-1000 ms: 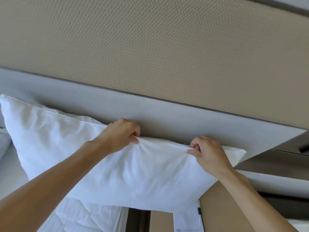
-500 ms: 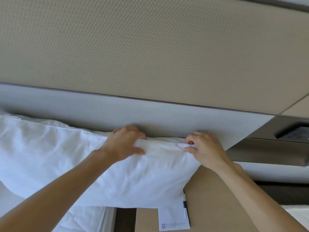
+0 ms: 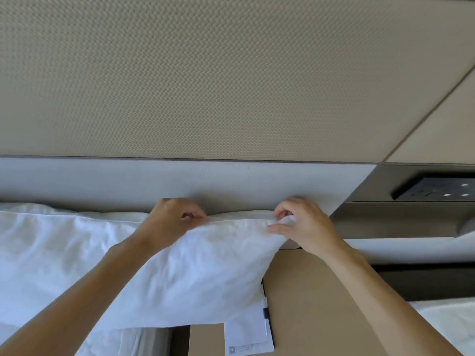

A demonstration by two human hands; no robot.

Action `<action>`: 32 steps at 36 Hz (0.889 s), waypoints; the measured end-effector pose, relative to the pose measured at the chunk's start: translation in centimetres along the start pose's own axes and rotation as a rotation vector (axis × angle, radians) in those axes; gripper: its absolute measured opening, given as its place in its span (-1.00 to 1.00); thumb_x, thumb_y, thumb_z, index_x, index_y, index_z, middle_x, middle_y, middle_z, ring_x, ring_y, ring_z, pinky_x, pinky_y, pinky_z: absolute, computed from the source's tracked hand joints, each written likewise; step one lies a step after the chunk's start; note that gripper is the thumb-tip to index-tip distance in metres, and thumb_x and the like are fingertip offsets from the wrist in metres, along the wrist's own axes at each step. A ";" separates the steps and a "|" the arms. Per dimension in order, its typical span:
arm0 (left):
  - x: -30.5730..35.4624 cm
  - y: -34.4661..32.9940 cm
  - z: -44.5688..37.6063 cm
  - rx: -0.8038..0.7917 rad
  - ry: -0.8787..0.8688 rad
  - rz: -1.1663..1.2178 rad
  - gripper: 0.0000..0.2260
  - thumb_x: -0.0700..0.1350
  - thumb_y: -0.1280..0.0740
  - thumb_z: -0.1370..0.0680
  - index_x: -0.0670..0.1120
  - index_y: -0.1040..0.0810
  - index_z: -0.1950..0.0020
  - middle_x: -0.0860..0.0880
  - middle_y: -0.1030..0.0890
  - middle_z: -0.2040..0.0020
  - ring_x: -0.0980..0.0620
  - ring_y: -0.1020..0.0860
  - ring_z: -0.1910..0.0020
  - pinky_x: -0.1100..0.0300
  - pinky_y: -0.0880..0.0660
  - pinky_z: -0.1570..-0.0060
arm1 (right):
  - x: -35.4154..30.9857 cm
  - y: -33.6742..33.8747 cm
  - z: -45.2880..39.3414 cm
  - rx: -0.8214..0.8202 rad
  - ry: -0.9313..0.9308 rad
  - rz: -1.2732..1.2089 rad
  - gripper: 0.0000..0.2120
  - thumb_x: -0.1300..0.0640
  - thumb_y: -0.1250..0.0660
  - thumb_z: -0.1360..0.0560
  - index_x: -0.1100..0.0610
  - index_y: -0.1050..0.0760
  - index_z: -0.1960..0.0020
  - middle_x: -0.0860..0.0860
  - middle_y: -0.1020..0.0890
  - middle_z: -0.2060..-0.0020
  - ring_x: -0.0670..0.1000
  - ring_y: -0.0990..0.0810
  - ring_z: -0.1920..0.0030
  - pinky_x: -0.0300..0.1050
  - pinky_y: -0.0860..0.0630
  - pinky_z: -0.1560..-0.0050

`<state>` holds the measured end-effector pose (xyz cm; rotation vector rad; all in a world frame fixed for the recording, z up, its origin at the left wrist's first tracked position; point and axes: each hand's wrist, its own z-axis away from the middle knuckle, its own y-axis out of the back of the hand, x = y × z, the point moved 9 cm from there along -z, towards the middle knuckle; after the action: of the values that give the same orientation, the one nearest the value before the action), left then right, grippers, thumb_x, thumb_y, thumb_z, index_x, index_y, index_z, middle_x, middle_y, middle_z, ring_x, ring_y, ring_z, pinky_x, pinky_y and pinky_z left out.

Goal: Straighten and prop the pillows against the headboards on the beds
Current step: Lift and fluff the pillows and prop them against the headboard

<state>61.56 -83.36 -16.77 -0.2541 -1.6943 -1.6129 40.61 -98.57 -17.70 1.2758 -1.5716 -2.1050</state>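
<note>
Lowered white pillow (image 3: 108, 265), rumpled, against headboard (image 3: 102, 181)

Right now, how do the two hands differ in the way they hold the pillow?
The left hand grips the pillow along its top edge, near the middle; the right hand pinches the top right corner. The left hand's fingers curl over the edge, while the right hand bunches cloth between thumb and fingers. Both hold it close to the headboard.

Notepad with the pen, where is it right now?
Head view, bottom centre-right: the white notepad lies on the tan nightstand top, its upper part tucked under the lower right corner of the pillow, the pen along its right edge.
</note>
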 end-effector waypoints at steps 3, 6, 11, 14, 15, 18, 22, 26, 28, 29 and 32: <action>2.3 -3.3 -0.5 -0.137 -0.002 0.010 -0.75 -0.04 -0.51 -0.41 0.06 -0.63 -0.07 0.15 -0.62 0.02 0.23 -0.56 0.03 0.53 -0.40 0.07 | 1.5 -0.4 0.5 -0.024 -0.014 0.002 -0.86 -0.02 -0.47 -0.45 -0.05 -0.53 0.09 -0.19 -0.51 0.16 -0.13 -0.49 0.09 -0.11 -0.50 0.10; 4.6 -5.8 -1.0 -0.143 -0.048 -0.088 -0.65 0.03 -0.51 -0.39 0.05 -0.59 -0.15 0.12 -0.59 -0.07 0.15 -0.54 -0.06 0.30 -0.48 -0.04 | 2.2 0.4 0.5 0.048 -0.024 -0.007 -0.89 0.06 -0.43 -0.50 0.01 -0.54 0.17 -0.16 -0.50 0.26 -0.08 -0.49 0.18 -0.04 -0.51 0.12; 7.8 -7.6 -1.7 -0.098 -0.085 -0.195 -0.56 0.17 -0.46 -0.39 0.14 -0.52 -0.23 0.17 -0.54 -0.12 0.11 -0.50 -0.10 0.18 -0.49 0.00 | 0.9 2.4 -0.1 0.140 0.044 -0.057 -0.90 0.10 -0.42 -0.51 0.04 -0.56 0.18 -0.17 -0.49 0.27 -0.10 -0.45 0.22 -0.11 -0.44 0.17; 9.4 -8.0 -2.6 -0.112 -0.039 -0.254 -0.59 0.25 -0.42 -0.38 0.19 -0.49 -0.18 0.20 -0.55 -0.09 0.09 -0.50 -0.08 0.13 -0.44 0.03 | 0.2 2.9 -0.3 0.161 0.081 -0.090 -0.90 0.13 -0.43 -0.50 0.07 -0.56 0.19 -0.16 -0.48 0.27 -0.13 -0.43 0.23 -0.14 -0.43 0.18; 9.9 -8.2 -3.0 -0.120 -0.024 -0.292 -0.63 0.25 -0.40 -0.40 0.16 -0.50 -0.13 0.18 -0.55 -0.04 0.06 -0.50 -0.05 0.13 -0.40 0.07 | 0.1 3.0 -0.4 0.169 0.095 -0.110 -0.90 0.14 -0.43 -0.49 0.08 -0.56 0.19 -0.17 -0.48 0.28 -0.13 -0.43 0.23 -0.14 -0.42 0.18; 11.0 -8.8 -4.3 -0.102 0.019 -0.358 -0.77 0.18 -0.36 -0.47 0.03 -0.49 0.12 0.05 -0.54 0.14 -0.04 -0.52 0.07 0.13 -0.34 0.13 | 0.1 2.8 -0.4 0.194 0.128 -0.177 -0.89 0.17 -0.43 -0.48 0.09 -0.55 0.21 -0.18 -0.48 0.29 -0.18 -0.44 0.24 -0.23 -0.34 0.21; 10.8 -8.6 -5.1 0.010 0.053 -0.358 -0.77 0.12 -0.35 -0.50 -0.02 -0.59 0.20 0.00 -0.57 0.23 -0.08 -0.53 0.15 0.11 -0.32 0.17 | 1.7 1.6 0.3 0.207 0.032 -0.520 -0.91 0.14 -0.50 -0.43 0.08 -0.59 0.17 -0.09 -0.62 0.22 -0.16 -0.57 0.18 -0.40 -0.44 0.18; 11.0 -8.0 -5.1 0.089 0.023 -0.383 -0.82 0.06 -0.34 -0.51 -0.01 -0.59 0.21 0.01 -0.55 0.28 -0.10 -0.50 0.14 0.11 -0.27 0.20 | 4.4 -3.5 0.7 -0.024 -0.156 -0.894 -0.61 0.05 -0.60 -0.32 0.03 -0.57 -0.09 -0.04 -0.69 0.02 -0.05 -0.66 -0.01 -0.10 -0.61 -0.07; 11.4 -7.6 -5.1 0.111 -0.001 -0.393 -0.86 0.08 -0.33 -0.53 0.07 -0.64 0.12 0.04 -0.59 0.22 -0.09 -0.49 0.08 0.10 -0.25 0.16 | 4.8 -6.3 1.1 -0.146 -0.191 -0.799 -0.54 -0.03 -0.59 -0.28 -0.01 -0.56 -0.12 -0.09 -0.66 0.09 -0.05 -0.64 0.07 -0.06 -0.59 -0.01; 11.5 -7.4 -5.0 0.124 -0.011 -0.402 -0.86 0.09 -0.33 -0.53 0.10 -0.65 0.08 0.04 -0.62 0.18 -0.09 -0.50 0.05 0.10 -0.25 0.15 | 4.8 -7.6 1.2 -0.181 -0.207 -0.772 -0.54 -0.06 -0.60 -0.26 0.00 -0.56 -0.09 -0.11 -0.63 0.16 -0.06 -0.61 0.14 -0.09 -0.54 0.07; 12.0 -6.7 -4.9 0.185 -0.043 -0.431 -0.86 0.09 -0.33 -0.53 0.10 -0.66 0.10 0.02 -0.64 0.19 -0.10 -0.52 0.07 0.11 -0.24 0.16 | 4.9 -10.2 1.2 -0.194 -0.254 -0.839 -0.52 -0.06 -0.64 -0.19 -0.01 -0.58 -0.04 -0.13 -0.69 0.09 -0.08 -0.67 0.06 -0.07 -0.60 -0.04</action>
<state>51.09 -93.30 -14.79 0.1832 -2.0151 -1.7418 39.93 -96.74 -28.89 1.8678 -0.9241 -2.9081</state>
